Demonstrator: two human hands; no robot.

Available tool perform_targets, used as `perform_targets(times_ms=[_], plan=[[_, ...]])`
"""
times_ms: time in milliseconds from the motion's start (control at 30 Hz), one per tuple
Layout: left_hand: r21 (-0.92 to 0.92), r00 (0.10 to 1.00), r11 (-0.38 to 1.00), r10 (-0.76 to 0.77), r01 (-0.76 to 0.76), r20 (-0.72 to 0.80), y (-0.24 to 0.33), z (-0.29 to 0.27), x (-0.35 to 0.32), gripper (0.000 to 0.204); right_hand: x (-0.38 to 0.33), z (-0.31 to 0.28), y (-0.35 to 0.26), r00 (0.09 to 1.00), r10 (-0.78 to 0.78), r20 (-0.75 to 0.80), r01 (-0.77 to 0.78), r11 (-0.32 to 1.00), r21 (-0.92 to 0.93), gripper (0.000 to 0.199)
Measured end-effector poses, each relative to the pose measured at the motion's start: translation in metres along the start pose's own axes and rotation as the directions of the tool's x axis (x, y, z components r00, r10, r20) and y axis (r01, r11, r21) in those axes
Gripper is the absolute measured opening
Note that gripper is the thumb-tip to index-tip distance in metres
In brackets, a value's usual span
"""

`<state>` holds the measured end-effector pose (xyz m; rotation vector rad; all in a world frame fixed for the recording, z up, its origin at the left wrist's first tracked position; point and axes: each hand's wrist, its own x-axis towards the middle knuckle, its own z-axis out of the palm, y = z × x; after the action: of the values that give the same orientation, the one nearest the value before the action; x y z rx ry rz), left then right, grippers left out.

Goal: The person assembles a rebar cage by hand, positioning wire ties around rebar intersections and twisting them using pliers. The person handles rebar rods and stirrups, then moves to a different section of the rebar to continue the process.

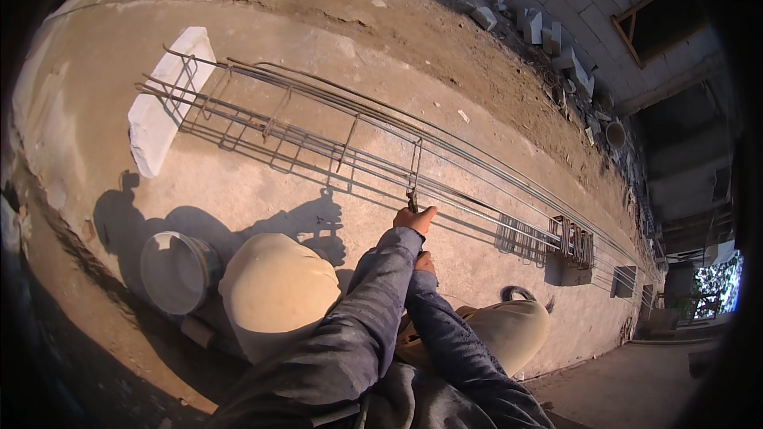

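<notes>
A long rebar cage (318, 131) of thin bars and square stirrups lies lengthwise before me. The dark jaws of pincers (412, 200) meet a stirrup (416, 160) near the middle of the cage. My left hand (415, 220) is closed around the pincers just below the jaws. Nearer to me, my right hand (425, 261) is closed at the handle end, partly hidden by my left sleeve. Under the cage's left end stands a white block (167, 103). Bunched stirrups (576, 242) hang on the bars farther right.
A whitish bucket (149, 258) stands left of my bent knees (278, 282). Behind my right knee lies a dark coil (518, 293). Another block (568, 272) sits under the bunched stirrups. Broken blocks (532, 26) and rubble line the wall at the far right.
</notes>
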<state>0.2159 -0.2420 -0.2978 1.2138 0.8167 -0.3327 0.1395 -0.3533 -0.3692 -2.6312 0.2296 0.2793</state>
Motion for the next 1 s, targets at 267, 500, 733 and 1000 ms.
perform_targets(times_ms=[267,500,733,1000], plan=[[-0.196,0.980,0.976,-0.055,0.093,0.191,-0.017,-0.018,0.033,0.025,0.018,-0.079,-0.026,0.694,-0.017,0.720,-0.045,0.997,0.067,0.069],[-0.567,0.839,0.776,0.092,0.277,0.536,-0.036,-0.016,0.038,0.018,0.002,-0.060,-0.013,0.297,-0.531,0.793,-0.867,0.197,0.457,0.040],[-0.474,0.931,0.874,0.077,0.110,0.357,-0.046,-0.015,0.040,0.031,0.007,-0.055,-0.024,0.579,-0.119,0.807,-0.597,0.613,0.518,0.019],[-0.250,0.975,0.965,-0.018,0.075,0.222,-0.017,-0.016,0.028,0.024,-0.020,-0.028,-0.036,0.985,-0.151,0.079,0.164,0.967,-0.196,0.052]])
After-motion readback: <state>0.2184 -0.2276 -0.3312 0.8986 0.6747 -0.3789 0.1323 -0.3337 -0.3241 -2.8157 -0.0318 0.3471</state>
